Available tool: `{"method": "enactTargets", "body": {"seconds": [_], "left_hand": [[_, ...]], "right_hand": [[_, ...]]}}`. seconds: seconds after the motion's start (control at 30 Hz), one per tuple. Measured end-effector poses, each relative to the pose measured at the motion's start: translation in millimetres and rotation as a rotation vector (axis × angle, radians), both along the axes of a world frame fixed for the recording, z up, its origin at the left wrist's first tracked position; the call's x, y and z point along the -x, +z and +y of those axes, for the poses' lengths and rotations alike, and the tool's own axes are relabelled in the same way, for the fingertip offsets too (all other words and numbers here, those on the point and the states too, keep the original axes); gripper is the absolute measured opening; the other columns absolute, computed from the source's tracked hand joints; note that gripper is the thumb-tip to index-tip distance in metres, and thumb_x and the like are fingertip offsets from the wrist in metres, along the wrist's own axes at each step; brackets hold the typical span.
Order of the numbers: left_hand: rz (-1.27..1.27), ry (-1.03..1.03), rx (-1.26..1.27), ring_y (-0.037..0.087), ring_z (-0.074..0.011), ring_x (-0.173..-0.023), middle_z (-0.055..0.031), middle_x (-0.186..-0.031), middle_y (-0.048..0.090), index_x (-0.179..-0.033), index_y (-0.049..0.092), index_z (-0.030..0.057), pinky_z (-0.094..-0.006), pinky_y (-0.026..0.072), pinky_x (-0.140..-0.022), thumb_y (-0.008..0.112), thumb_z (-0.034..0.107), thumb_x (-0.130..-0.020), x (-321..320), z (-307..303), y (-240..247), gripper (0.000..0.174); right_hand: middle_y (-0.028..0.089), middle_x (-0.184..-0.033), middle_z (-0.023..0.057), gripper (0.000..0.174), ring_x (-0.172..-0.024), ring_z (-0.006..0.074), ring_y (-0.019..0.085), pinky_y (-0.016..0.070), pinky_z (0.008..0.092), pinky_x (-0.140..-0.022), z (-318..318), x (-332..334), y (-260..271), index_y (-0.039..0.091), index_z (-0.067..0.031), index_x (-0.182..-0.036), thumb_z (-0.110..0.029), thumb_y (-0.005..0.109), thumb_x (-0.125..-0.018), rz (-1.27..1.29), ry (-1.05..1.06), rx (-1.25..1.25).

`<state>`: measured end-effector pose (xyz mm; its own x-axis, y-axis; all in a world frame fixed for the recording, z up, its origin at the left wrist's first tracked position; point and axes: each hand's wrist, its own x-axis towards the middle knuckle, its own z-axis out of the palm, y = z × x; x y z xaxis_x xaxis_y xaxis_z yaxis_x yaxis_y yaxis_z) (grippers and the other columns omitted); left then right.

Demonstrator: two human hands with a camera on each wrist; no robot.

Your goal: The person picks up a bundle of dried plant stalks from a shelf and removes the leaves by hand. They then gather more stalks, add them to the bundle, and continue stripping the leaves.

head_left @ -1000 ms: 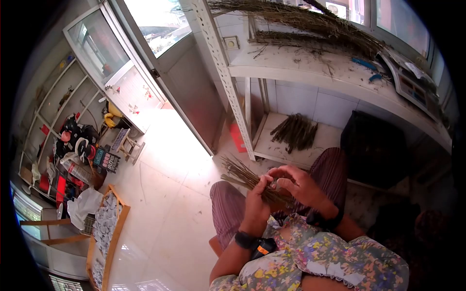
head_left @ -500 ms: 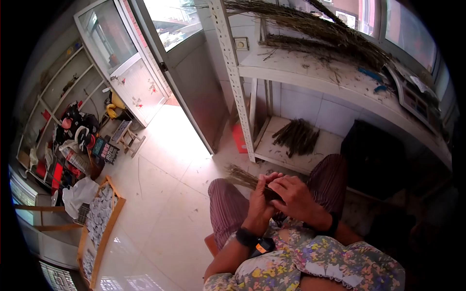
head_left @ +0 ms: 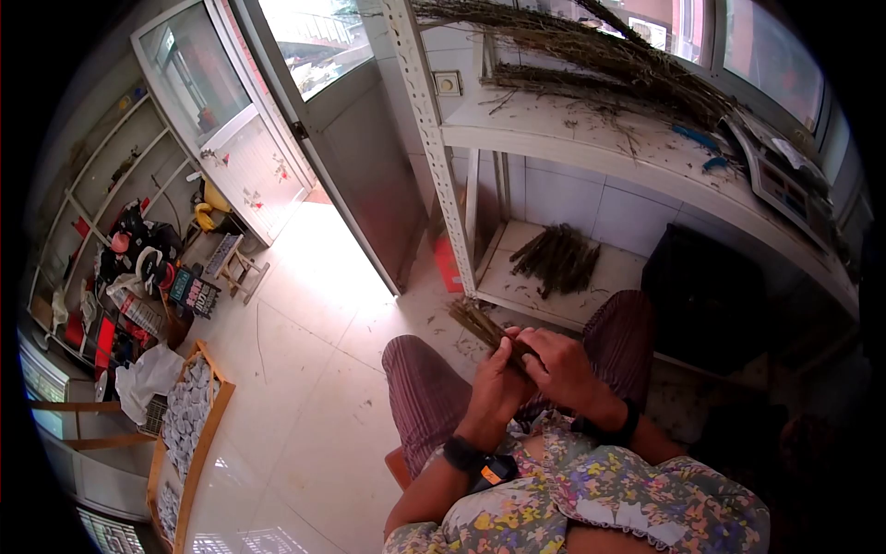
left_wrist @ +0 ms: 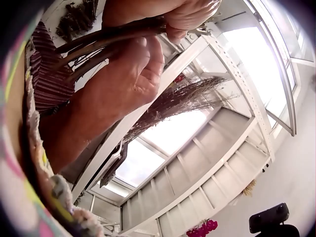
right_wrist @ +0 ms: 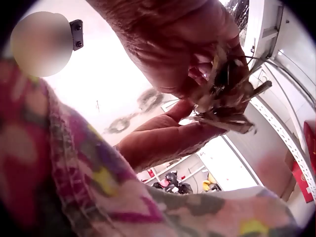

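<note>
Both hands meet over the lap around a small bundle of dry brown stems (head_left: 475,323). The left hand (head_left: 498,390) grips the bundle from below and to the left, its thumb along the stems. From the other side, the right hand (head_left: 561,367) curls its fingers over the near part of the bundle, close to the left thumb. The far ends stick out ahead of the hands toward the shelf. In the left wrist view several dark stems (left_wrist: 111,37) run between the two hands. Crumpled, broken stem ends (right_wrist: 222,101) show at the fingers in the right wrist view.
A pile of cut stems (head_left: 556,260) lies on the lower shelf ahead, beside a black bag (head_left: 706,295). Long dry branches (head_left: 591,55) and a scale (head_left: 784,189) rest on the upper shelf (head_left: 554,125). A wooden tray (head_left: 217,402) of grey pieces stands at left.
The right hand was raised at the left fingertips, then folded over the bundle, and now holds its near part. The bundle's far ends have tilted upward and look more tightly gathered.
</note>
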<state>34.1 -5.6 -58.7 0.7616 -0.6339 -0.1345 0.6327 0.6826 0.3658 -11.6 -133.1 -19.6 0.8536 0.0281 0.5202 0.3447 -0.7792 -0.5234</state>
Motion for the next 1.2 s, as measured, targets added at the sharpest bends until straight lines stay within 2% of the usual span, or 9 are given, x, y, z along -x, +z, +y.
{"method": "enactTargets", "body": {"seconds": [0.23, 0.33, 0.43, 0.53, 0.63, 0.73, 0.87, 1.03, 1.2], "left_hand": [[0.01, 0.015, -0.061, 0.056, -0.0219, -0.109, -0.0092, -0.117, 0.058, -0.118, 0.053, 0.0025, -0.0375, 0.0455, -0.096, 0.045, 0.028, -0.101, 0.3, -2.8, -5.5, 0.031], [0.041, -0.027, 0.063, 0.057, -0.0225, -0.109, -0.0098, -0.117, 0.059, -0.118, 0.053, 0.002, -0.038, 0.0454, -0.097, 0.044, 0.032, -0.101, -3.8, 0.0, -15.5, 0.036], [0.019, -0.064, 0.057, 0.057, -0.0236, -0.108, -0.0112, -0.116, 0.059, -0.116, 0.054, 0.0015, -0.0398, 0.0455, -0.097, 0.043, 0.034, -0.101, -2.1, 1.1, -0.3, 0.037], [0.023, -0.031, -0.063, 0.058, -0.0246, -0.107, -0.0126, -0.115, 0.059, -0.114, 0.054, 0.0011, -0.0411, 0.0455, -0.096, 0.043, 0.034, -0.101, 1.0, 1.1, 4.4, 0.038], [0.065, -0.023, -0.001, 0.058, -0.0257, -0.105, -0.0136, -0.114, 0.059, -0.113, 0.055, 0.0, -0.0409, 0.0466, -0.094, 0.043, 0.035, -0.101, -0.7, 1.5, -9.3, 0.038], [0.03, 0.032, 0.026, 0.059, -0.0256, -0.102, -0.0136, -0.113, 0.06, -0.111, 0.054, 0.0002, -0.0395, 0.0476, -0.092, 0.043, 0.034, -0.101, -7.9, 6.6, -23.9, 0.037], [0.111, 0.296, -0.185, 0.06, -0.0255, -0.099, -0.0143, -0.108, 0.062, -0.107, 0.053, 0.0005, -0.0403, 0.0479, -0.09, 0.042, 0.03, -0.102, -9.1, 10.9, -16.2, 0.032], [0.04, 0.33, -0.22, 0.059, -0.0255, -0.1, -0.0129, -0.103, 0.061, -0.102, 0.054, 0.0011, -0.0402, 0.0471, -0.093, 0.051, 0.029, -0.099, -8.8, 10.8, -22.0, 0.028], [0.065, 0.313, -0.199, 0.061, -0.0262, -0.096, -0.0152, -0.103, 0.061, -0.1, 0.055, -0.0019, -0.0406, 0.05, -0.087, 0.052, 0.024, -0.099, -7.2, 8.8, -13.5, 0.026]], "right_hand": [[0.064, -0.107, 0.0172, 0.024, -0.092, 0.037, 0.062, 0.0505, 0.0432, -0.079, -5.3, -3.4, -9.1, 0.057, -0.0017, -0.108, -0.012, 0.051, -0.088, 0.072, 0.017, -0.06], [0.064, -0.107, 0.0178, 0.022, -0.093, 0.037, 0.062, 0.0506, 0.0434, -0.078, -4.6, -4.2, -9.9, 0.059, -0.0027, -0.107, -0.013, 0.05, -0.09, 0.164, 0.057, -0.195], [0.064, -0.1, 0.0191, 0.02, -0.09, 0.0382, 0.062, 0.0504, 0.0434, -0.077, -0.1, -2.5, -5.9, 0.061, -0.0033, -0.103, -0.014, 0.052, -0.09, 0.135, 0.07, -0.21], [0.064, -0.096, 0.0163, 0.018, -0.09, 0.0371, 0.061, 0.0499, 0.0427, -0.077, -2.9, -3.8, -13.5, 0.063, -0.0038, -0.1, -0.014, 0.055, -0.087, 0.175, 0.088, -0.165], [0.061, -0.093, 0.0127, 0.017, -0.09, 0.0342, 0.058, 0.0492, 0.0414, -0.077, -3.6, -4.8, -9.9, 0.063, -0.0049, -0.098, -0.013, 0.06, -0.083, -0.032, 0.095, -0.014], [0.059, -0.093, 0.0101, 0.018, -0.092, 0.0307, 0.056, 0.0485, 0.0396, -0.078, 6.8, -0.1, 8.1, 0.062, -0.0055, -0.095, -0.013, 0.064, -0.079, -0.009, 0.02, -0.135], [0.059, -0.092, 0.0115, 0.027, -0.09, 0.0306, 0.058, 0.0472, 0.0382, -0.079, 5.5, 6.0, 22.2, 0.063, -0.0047, -0.098, -0.017, 0.07, -0.074, 0.025, 0.092, 0.052], [0.06, -0.089, 0.0103, 0.027, -0.087, 0.0294, 0.058, 0.0459, 0.0373, -0.08, 9.7, 5.6, 3.7, 0.063, -0.0062, -0.097, -0.016, 0.069, -0.072, 0.016, 0.08, 0.27], [0.063, -0.091, 0.0152, 0.026, -0.086, 0.0327, 0.061, 0.049, 0.0405, -0.076, 2.5, 1.2, -2.4, 0.062, -0.0035, -0.1, -0.011, 0.065, -0.075, 0.061, 0.049, 0.045]]}}
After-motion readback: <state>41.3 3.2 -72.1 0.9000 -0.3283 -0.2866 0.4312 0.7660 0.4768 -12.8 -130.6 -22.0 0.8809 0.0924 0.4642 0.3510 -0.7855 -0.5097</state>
